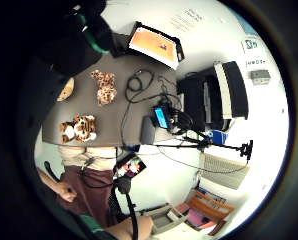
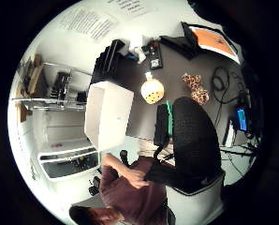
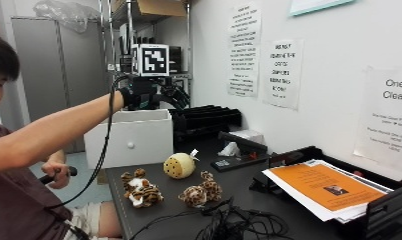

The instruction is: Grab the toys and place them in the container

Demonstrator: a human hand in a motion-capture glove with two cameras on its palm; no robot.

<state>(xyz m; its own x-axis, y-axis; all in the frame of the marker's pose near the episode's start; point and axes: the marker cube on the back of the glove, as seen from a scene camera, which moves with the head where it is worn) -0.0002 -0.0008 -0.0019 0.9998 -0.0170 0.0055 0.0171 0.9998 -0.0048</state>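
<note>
In the outside view my gloved right hand point(image 3: 140, 95) is raised high over the white container point(image 3: 131, 137) at the table's far left end; its grip does not show. Three toys lie on the dark table: a tiger plush point(image 3: 142, 190) near the front edge, a spotted leopard plush point(image 3: 201, 190) beside it, and a round yellow toy point(image 3: 179, 165) behind them, close to the container. The thumb side palm view shows the container point(image 2: 106, 112), the yellow toy point(image 2: 152, 91) and the leopard point(image 2: 194, 88) far below. The little finger side view shows the tiger point(image 1: 79, 128) and leopard point(image 1: 105, 87).
A tangle of black cables point(image 3: 227, 225) lies at the table's near end. A black tray with orange-topped papers point(image 3: 327, 192) stands at the right, stacked black trays point(image 3: 204, 120) against the wall. My bare left hand point(image 3: 54, 172) holds a black handle below the table edge.
</note>
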